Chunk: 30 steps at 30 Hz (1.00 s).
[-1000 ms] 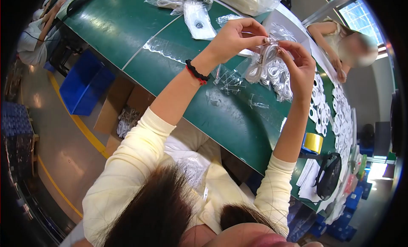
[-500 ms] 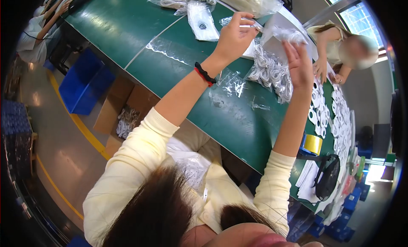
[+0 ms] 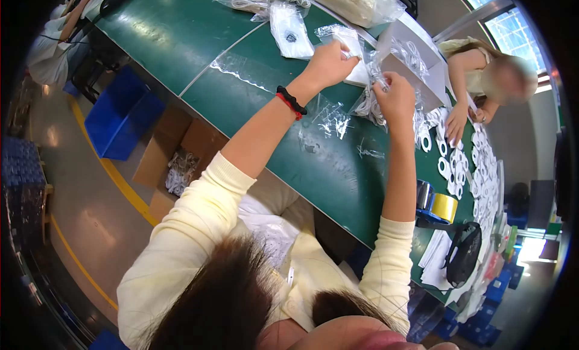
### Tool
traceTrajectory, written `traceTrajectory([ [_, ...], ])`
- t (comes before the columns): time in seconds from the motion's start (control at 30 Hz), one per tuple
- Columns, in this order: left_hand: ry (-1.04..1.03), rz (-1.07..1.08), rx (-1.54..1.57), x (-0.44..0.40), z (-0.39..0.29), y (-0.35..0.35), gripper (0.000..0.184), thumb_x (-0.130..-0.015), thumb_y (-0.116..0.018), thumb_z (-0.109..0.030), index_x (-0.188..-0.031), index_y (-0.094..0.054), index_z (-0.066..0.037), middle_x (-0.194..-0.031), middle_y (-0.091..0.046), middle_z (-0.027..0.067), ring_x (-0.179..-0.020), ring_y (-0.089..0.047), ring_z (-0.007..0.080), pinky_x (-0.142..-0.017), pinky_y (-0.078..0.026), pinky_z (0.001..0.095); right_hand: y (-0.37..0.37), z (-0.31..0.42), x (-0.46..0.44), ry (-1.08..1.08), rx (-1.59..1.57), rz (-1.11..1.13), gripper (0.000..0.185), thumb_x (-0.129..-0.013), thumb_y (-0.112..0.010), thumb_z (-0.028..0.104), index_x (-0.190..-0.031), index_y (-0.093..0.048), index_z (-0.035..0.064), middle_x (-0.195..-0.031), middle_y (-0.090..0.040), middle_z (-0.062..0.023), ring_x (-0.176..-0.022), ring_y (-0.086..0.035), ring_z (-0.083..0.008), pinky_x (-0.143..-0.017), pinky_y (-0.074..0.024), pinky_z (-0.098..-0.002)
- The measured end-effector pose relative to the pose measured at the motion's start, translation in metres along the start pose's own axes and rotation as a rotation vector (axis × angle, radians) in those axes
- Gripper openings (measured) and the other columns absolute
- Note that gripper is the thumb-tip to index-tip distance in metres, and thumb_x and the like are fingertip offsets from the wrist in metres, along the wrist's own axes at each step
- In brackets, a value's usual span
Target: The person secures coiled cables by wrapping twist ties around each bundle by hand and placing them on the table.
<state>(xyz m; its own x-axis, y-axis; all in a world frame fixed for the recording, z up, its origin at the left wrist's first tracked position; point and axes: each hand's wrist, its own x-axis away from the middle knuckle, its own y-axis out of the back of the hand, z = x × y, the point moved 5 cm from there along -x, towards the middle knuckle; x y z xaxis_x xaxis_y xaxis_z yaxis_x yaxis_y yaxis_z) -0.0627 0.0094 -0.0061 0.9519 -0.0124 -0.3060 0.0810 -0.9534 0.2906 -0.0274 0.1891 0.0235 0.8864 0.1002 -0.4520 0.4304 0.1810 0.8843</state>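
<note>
My right hand is closed, thumb and fingers pinching a small clear plastic bag. Facing it, my left hand is closed in a pinch, its fingertips at the left side of that bag. A stack of white sheets lies just beyond my left fingers, with clear film behind it. Close behind my right hand stands a white box holding coiled white cables. More bundled white cables lie in clear plastic, partly hidden by my right hand.
Small clear-and-white pieces lie scattered on the green table. A yellow tape roll, a black pouch and rows of white ring-ended parts are at right. A co-worker's hand reaches over those parts. A blue bin stands left.
My right hand has moved down and left from the white box and closed on a clear bag. My left hand has lowered slightly, its spread fingers now pinched. The co-worker's hand has shifted downward.
</note>
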Motion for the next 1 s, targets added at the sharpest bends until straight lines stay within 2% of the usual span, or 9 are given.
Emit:
traceTrajectory([
  [0.1, 0.134, 0.235, -0.073, 0.000, 0.009, -0.016, 0.043, -0.087, -0.065, -0.036, -0.106, -0.061, 0.002, -0.097, -0.067, 0.0113, -0.088, -0.065, 0.0179, -0.075, -0.051, 0.0274, 0.021, 0.004, -0.002, -0.026, -0.196, -0.042, 0.034, -0.077, -0.071, 0.023, -0.105, -0.066, 0.0031, -0.088, -0.068, -0.0134, -0.079, -0.065, -0.0248, -0.073, -0.0505, -0.0324],
  [0.17, 0.302, 0.367, 0.469, 0.004, 0.006, -0.027, 0.038, -0.089, -0.063, -0.032, -0.103, -0.062, 0.003, -0.095, -0.067, 0.0085, -0.089, -0.064, 0.0164, -0.075, -0.051, 0.0274, 0.036, 0.021, 0.000, -0.045, -0.441, -0.022, 0.039, -0.077, -0.074, 0.024, -0.108, -0.063, 0.0035, -0.087, -0.067, -0.0102, -0.078, -0.064, -0.0205, -0.071, -0.0506, -0.0327],
  [0.27, 0.114, 0.181, 0.738, 0.003, -0.006, -0.016, 0.029, -0.092, -0.061, -0.025, -0.103, -0.063, 0.001, -0.091, -0.066, 0.0048, -0.085, -0.063, 0.0124, -0.074, -0.051, 0.0258, 0.049, 0.049, 0.007, 0.005, -0.475, 0.199, 0.042, -0.079, -0.075, 0.026, -0.112, -0.060, 0.0044, -0.090, -0.066, -0.0086, -0.079, -0.063, -0.0162, -0.068, -0.0510, -0.0306],
  [0.3, 0.115, 0.183, 0.737, 0.003, -0.006, -0.014, 0.029, -0.092, -0.061, -0.025, -0.103, -0.063, 0.001, -0.091, -0.066, 0.0048, -0.085, -0.063, 0.0124, -0.074, -0.051, 0.0258, 0.050, 0.050, 0.007, 0.003, -0.475, 0.198, 0.042, -0.079, -0.075, 0.026, -0.112, -0.060, 0.0044, -0.090, -0.066, -0.0086, -0.079, -0.063, -0.0162, -0.068, -0.0510, -0.0306],
  [0.37, -0.011, 0.107, 0.489, 0.001, -0.010, -0.006, 0.021, -0.093, -0.059, -0.020, -0.102, -0.064, -0.002, -0.089, -0.065, 0.0017, -0.079, -0.060, 0.0078, -0.069, -0.050, 0.0227, 0.064, 0.050, 0.006, 0.042, -0.492, -0.060, 0.043, -0.081, -0.074, 0.025, -0.115, -0.058, 0.0055, -0.094, -0.065, -0.0094, -0.079, -0.063, -0.0146, -0.065, -0.0506, -0.0282],
  [0.5, -0.108, 0.207, 0.522, 0.013, -0.036, -0.009, 0.019, -0.091, -0.062, -0.018, -0.101, -0.064, -0.002, -0.085, -0.064, -0.0003, -0.074, -0.058, 0.0053, -0.064, -0.046, 0.0199, 0.088, 0.044, 0.005, 0.093, -0.529, -0.354, 0.038, -0.086, -0.069, 0.017, -0.117, -0.054, 0.0020, -0.100, -0.063, -0.0109, -0.081, -0.062, -0.0160, -0.066, -0.0515, -0.0256],
  [0.57, -0.132, 0.255, 0.536, 0.016, -0.040, -0.016, 0.020, -0.090, -0.063, -0.017, -0.102, -0.063, -0.002, -0.087, -0.063, 0.0013, -0.077, -0.059, 0.0060, -0.066, -0.047, 0.0202, 0.089, 0.040, 0.005, 0.058, -0.619, -0.336, 0.037, -0.088, -0.067, 0.012, -0.118, -0.051, -0.0007, -0.103, -0.061, -0.0128, -0.083, -0.063, -0.0173, -0.070, -0.0531, -0.0250],
  [0.67, -0.268, 0.317, 0.475, 0.022, -0.049, -0.021, 0.023, -0.089, -0.061, -0.015, -0.107, -0.060, -0.001, -0.093, -0.063, 0.0051, -0.084, -0.062, 0.0102, -0.072, -0.049, 0.0229, 0.079, 0.020, 0.000, -0.083, -0.966, -0.220, 0.027, -0.086, -0.064, 0.005, -0.112, -0.054, -0.0008, -0.092, -0.064, -0.0122, -0.079, -0.066, -0.0141, -0.067, -0.0520, -0.0221],
  [1.0, -0.360, 0.186, 0.522, 0.028, -0.062, -0.012, 0.021, -0.091, -0.060, -0.014, -0.108, -0.060, -0.002, -0.092, -0.064, 0.0030, -0.079, -0.060, 0.0077, -0.071, -0.049, 0.0223, 0.092, 0.033, 0.000, 0.166, -0.844, -0.157, 0.019, -0.086, -0.063, 0.001, -0.105, -0.062, 0.0019, -0.104, -0.063, -0.0091, -0.080, -0.068, -0.0147, -0.066, -0.0545, -0.0226],
])
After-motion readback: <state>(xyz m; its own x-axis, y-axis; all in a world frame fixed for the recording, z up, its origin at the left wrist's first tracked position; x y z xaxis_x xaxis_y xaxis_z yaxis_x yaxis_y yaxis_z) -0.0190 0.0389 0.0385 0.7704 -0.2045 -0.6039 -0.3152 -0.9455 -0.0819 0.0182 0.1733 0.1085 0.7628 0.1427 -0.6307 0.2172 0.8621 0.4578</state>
